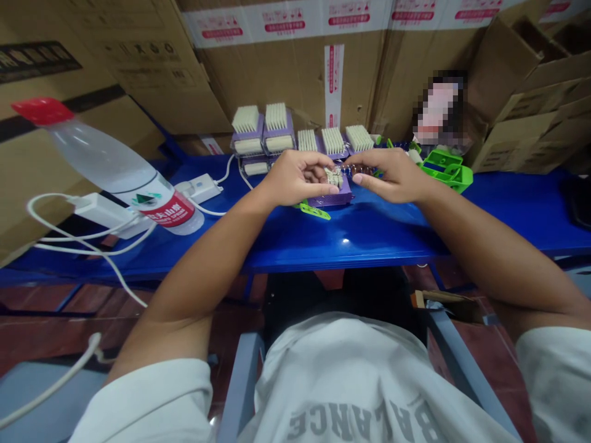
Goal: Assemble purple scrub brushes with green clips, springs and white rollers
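My left hand point(300, 179) is curled, its thumb and fingers closing around a small cream-coloured piece point(333, 177). Facing it, my right hand point(390, 174) has its thumb and fingers bent around a thin, coiled metal spring point(354, 169), which spans the gap between both hands. Below them on the blue table lies a purple block point(335, 198), partly hidden by the left fingers. A green plastic piece point(314, 211) lies just under my left hand.
Behind my hands stand purple holders point(279, 125) with cream ribbed blocks point(333, 140). More green plastic parts point(447, 169) lie to the right. On the left are a water bottle point(122, 166) and white chargers point(111, 214) with cables. Cardboard boxes point(286, 74) line the table's back.
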Demonstrator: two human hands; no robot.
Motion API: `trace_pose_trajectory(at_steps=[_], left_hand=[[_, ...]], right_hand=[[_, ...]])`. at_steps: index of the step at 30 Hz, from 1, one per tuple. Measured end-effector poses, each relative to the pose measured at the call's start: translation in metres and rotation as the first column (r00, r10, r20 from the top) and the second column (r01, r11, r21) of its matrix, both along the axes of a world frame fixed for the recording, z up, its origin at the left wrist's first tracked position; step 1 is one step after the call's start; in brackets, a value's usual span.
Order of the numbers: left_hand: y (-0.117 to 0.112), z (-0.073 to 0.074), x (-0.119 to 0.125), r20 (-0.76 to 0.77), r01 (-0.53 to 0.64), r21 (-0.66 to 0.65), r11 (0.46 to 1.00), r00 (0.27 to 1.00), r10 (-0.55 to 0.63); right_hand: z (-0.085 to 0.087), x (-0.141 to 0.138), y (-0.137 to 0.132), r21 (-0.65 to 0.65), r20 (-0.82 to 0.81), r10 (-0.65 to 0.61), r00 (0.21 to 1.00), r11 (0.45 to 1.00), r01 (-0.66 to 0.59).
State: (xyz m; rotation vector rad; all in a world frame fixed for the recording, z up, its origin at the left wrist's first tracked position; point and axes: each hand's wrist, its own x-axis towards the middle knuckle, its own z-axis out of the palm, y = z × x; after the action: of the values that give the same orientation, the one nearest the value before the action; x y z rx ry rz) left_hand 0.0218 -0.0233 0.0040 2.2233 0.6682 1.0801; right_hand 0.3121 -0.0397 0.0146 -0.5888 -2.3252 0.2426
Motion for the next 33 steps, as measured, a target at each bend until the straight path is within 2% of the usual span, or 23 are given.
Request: trace_pose_trajectory(at_steps=[4,9,17,23,29,33], left_hand=[[0.0004,0.0001,-0.0002,0.006,-0.008,-0.003,1.0,1.0,0.008],[-0.0001,-0.0017,0.0009,-0.003,-0.004,-0.006,1.0,1.0,0.004],[0.0014,-0.0018,-0.0005,-0.031,-0.021,0.018,1.0,0.999,0.021],[-0.0002,0.0011,-0.0009,-0.032,-0.008,-0.001,1.0,0.999,0.008],[-0.0023,0.0007,-0.0008,-0.04,-0.006,-0.008,1.0,0.999,0.006],[-0.0037,0.0011,-0.0014,-0.055,-0.015,-0.008,1.0,0.998,0.015]], right_hand=[[-0.0006,-0.0008,0.001,0.01,-0.05,-0.02,0.999,1.0,0.02],[-0.0031,0.0022,0.0036,-0.046,-0.131,-0.085,0.988,0.996,0.079],[-0.0005,-0.0012,0.0008,0.031,-0.01,-0.007,1.0,0.999,0.007],[0.0007,0.0005,0.0034,0.038,-0.061,-0.052,0.997,0.998,0.054],[-0.0034,0.0015,0.0045,-0.024,-0.082,-0.091,0.992,0.996,0.09],[-0.0039,0.0021,0.0081,0.013,-0.073,-0.085,0.994,0.996,0.086]])
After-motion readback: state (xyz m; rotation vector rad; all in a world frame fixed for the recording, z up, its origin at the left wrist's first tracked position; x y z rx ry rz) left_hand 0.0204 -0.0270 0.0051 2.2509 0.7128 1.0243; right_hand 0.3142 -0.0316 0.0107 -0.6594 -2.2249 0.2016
